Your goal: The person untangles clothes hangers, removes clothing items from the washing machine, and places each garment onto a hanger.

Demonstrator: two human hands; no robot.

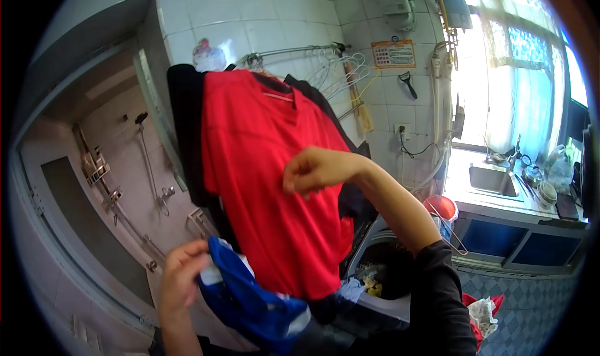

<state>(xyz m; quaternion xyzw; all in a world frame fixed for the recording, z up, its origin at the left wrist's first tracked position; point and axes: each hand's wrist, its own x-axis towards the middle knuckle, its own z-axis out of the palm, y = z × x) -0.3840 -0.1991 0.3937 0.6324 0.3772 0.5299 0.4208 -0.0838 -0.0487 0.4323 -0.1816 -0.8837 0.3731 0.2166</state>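
My left hand is closed on the edge of a blue and white garment, which hangs bunched below my fingers. My right hand is in front of a red T-shirt, its fingers curled inward. Whether those fingers hold or touch anything is hidden. The red T-shirt hangs against the tiled wall, with dark garments beside and behind it. Below my right forearm stands an open-topped washing tub with some cloth and yellow items inside.
Wire hangers hang from a wall rail. At right are a sink in a counter, a red bucket and a thin hanger. Red and white cloth lies on the floor. A shower doorway opens at left.
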